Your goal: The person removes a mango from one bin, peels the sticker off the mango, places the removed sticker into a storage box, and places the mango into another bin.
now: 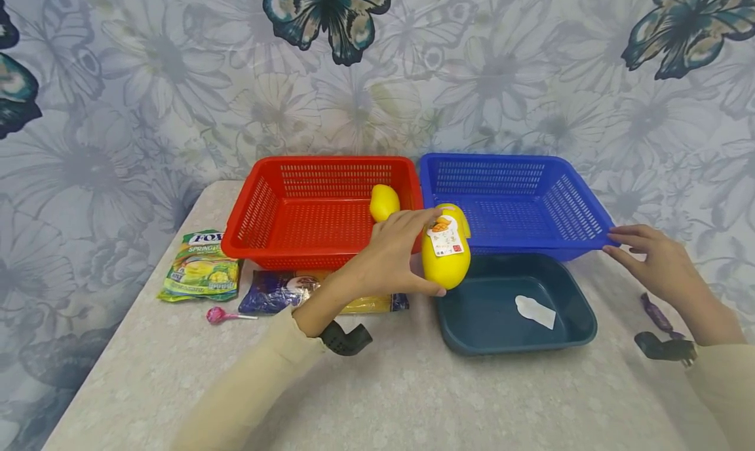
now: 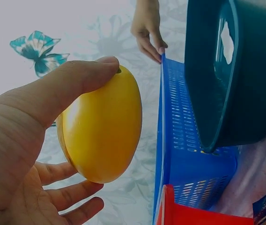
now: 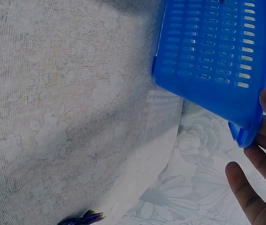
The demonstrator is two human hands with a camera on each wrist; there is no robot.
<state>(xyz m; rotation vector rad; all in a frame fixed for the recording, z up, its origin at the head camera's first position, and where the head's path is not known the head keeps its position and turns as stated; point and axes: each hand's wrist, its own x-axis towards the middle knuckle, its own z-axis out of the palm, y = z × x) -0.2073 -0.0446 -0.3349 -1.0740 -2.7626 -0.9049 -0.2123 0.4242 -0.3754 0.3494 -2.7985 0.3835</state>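
Observation:
My left hand [image 1: 392, 251] grips a yellow mango [image 1: 446, 267] between thumb and fingers, above the gap between the baskets and the teal tub. A white label with a fruit picture is on the mango's side. More yellow shows behind its top; whether that is a second piece I cannot tell. The left wrist view has the mango [image 2: 107, 126] close up, thumb near its stem end. At the far right, my right hand [image 1: 663, 264] pinches the rim corner of the blue basket [image 1: 590, 238]. Another mango [image 1: 385, 202] lies inside the red basket [image 1: 321, 257].
The teal tub [image 1: 513, 343], holding a white paper scrap [image 1: 535, 311], stands before the blue basket. At left lie a Fox's candy bag [image 1: 203, 267], a pink lollipop [image 1: 217, 315] and a blue-and-yellow packet [image 1: 271, 292]. A purple-wrapped candy [image 1: 657, 313] is near my right wrist.

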